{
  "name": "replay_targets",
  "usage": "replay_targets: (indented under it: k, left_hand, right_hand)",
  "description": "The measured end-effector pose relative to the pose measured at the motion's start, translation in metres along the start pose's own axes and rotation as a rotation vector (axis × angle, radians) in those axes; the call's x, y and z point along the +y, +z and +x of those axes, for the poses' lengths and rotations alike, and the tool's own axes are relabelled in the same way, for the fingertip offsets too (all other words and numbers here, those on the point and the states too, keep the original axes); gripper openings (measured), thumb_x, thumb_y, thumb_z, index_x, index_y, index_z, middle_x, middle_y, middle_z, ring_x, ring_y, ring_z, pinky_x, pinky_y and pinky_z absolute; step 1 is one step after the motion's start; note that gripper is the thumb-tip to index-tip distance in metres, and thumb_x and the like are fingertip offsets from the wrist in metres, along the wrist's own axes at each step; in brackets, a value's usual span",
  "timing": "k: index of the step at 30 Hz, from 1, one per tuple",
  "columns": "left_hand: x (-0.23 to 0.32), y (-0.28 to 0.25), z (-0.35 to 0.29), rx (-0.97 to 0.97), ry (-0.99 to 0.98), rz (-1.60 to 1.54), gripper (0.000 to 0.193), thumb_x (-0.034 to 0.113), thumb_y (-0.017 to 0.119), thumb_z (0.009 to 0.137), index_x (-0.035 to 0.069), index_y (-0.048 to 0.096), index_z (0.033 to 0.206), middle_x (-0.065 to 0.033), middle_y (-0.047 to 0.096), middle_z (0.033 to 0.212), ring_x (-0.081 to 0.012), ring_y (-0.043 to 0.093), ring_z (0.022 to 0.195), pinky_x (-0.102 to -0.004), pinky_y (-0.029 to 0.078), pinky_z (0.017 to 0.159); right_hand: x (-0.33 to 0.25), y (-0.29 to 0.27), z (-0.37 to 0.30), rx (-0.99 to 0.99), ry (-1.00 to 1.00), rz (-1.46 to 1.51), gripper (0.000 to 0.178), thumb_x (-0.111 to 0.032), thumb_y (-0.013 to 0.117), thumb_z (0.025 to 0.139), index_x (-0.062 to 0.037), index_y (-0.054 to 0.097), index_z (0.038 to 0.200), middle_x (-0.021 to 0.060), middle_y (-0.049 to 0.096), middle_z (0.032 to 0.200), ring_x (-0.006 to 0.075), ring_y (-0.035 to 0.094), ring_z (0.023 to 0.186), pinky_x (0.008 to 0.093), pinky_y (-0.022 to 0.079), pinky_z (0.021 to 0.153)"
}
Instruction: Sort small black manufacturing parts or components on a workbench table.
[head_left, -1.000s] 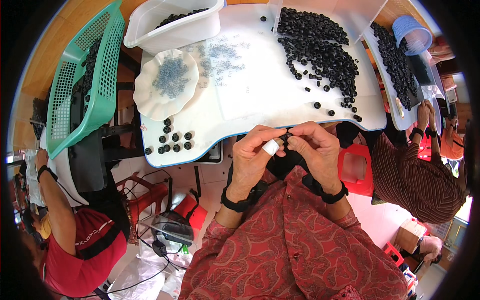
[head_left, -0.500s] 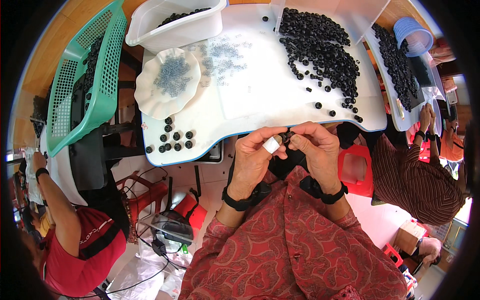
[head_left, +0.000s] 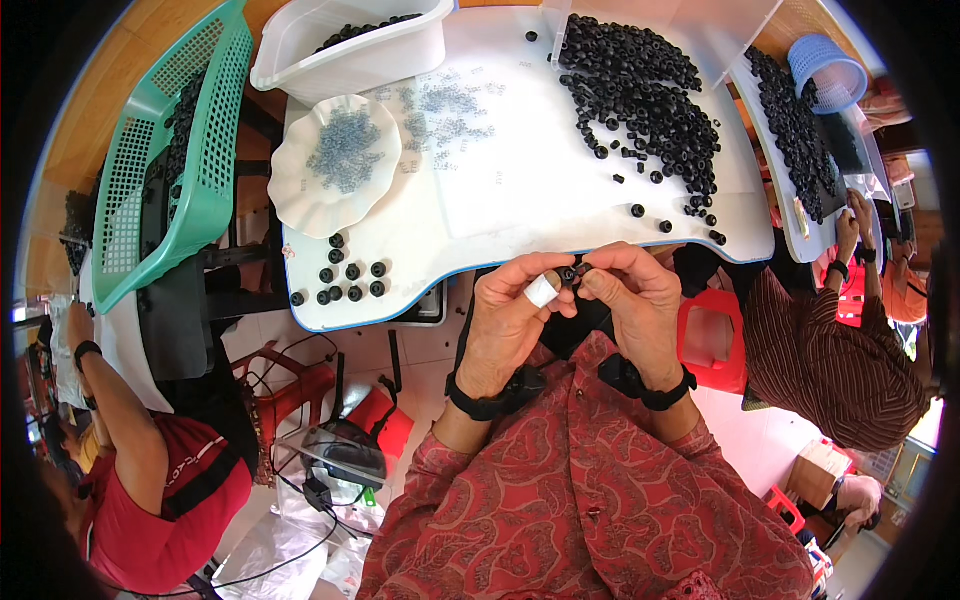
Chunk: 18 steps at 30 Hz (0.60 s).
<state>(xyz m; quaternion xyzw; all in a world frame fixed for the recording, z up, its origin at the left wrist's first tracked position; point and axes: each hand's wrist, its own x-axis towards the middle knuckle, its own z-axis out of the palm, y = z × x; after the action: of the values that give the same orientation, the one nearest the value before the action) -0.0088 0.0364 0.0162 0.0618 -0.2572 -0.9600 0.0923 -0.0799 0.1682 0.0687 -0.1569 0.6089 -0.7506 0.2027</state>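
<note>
At the table's near edge, my left hand [head_left: 507, 320] and my right hand [head_left: 642, 312] meet, both closed in a pinch. Between the left fingertips shows a small black knob-like part [head_left: 568, 274]. The right fingertips pinch a dark bit right beside it; whether it is a separate piece I cannot tell. White tape [head_left: 542, 291] wraps my left thumb. Off to the left, finished-looking black round parts [head_left: 353, 272] stand in a loose group. A large pile of black round parts [head_left: 650, 120] covers the table's right side.
A scalloped white plate [head_left: 290, 205] holds small clear pieces [head_left: 345, 150], with more scattered beside it. Behind stand a white tub [head_left: 350, 68] and a clear bin [head_left: 690, 40]. A green basket [head_left: 205, 200] is at left. Co-workers sit on both sides.
The fingertips have parted slightly, so more of the black part shows between them. Both hands stay in nearly the same place.
</note>
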Motion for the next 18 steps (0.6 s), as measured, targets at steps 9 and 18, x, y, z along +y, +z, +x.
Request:
replay_targets:
  k: [9,18]
  left_hand:
    - [-0.0001,0.0015,-0.0005,0.001,0.026,0.051,0.025,0.001,0.06,0.091,-0.005,0.062,0.115,-0.0065,0.063,0.088,-0.0146,0.065,0.08,-0.0269,0.057,0.07]
    - [0.0003,0.0034,-0.0018,0.026,0.045,0.089,0.024,0.0,0.058,0.091,-0.006,0.062,0.114,-0.0065,0.063,0.089,-0.0146,0.065,0.081,-0.0271,0.057,0.07]
  right_hand:
    - [-0.0008,0.0013,0.0001,-0.006,-0.03,-0.047,0.012,0.003,0.063,0.088,0.0033,0.065,0.1,0.0049,0.067,0.09,0.0087,0.063,0.081,0.0207,0.051,0.074]
    - [-0.0008,0.0028,-0.0005,-0.009,-0.066,-0.147,0.011,0.005,0.063,0.087,0.003,0.064,0.098,0.0053,0.065,0.092,0.0093,0.062,0.082,0.0217,0.051,0.075]
